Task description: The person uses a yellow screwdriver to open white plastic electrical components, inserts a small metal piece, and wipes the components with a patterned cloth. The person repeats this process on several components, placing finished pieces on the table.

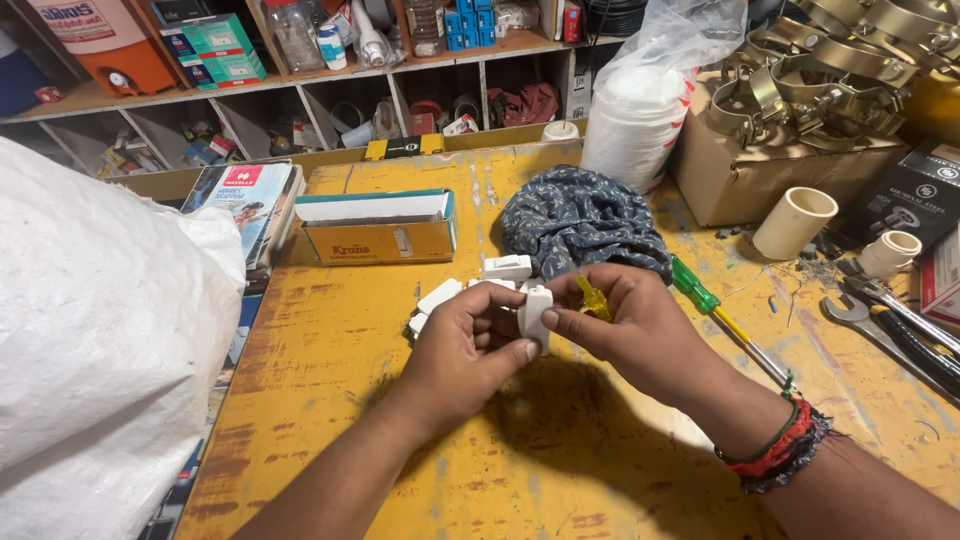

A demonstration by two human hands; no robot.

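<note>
Both hands meet over the worn yellow-painted wooden table [330, 370]. Left hand [465, 345] has fingers curled and clamped on a small white plastic switch block [535, 312], thumb pressed at its lower edge. Right hand [630, 325] also pinches the block from the other side and has a small yellow-handled tool [594, 298] tucked in its grip; tool tip hidden. Red and green thread bands [785, 450] on right wrist.

Just behind the hands: a few more loose white plastic switch pieces [470, 285] lying on the table. Beyond them, an open yellow-and-teal cardboard box [378, 228], long and low, with a white inner flap and a small switch picture on its front. To its left, a stack of glossy printed booklets [245, 200] with a red label patch. Blue patterned cloth bundle [585, 220] behind the right hand. Green-and-yellow-handled screwdriver [725, 320] lies just right of it. Black box with white print [915, 200] at far right; green cartons [215, 45] on the top shelf. Big white woven sack [95, 330] on the left.
</note>
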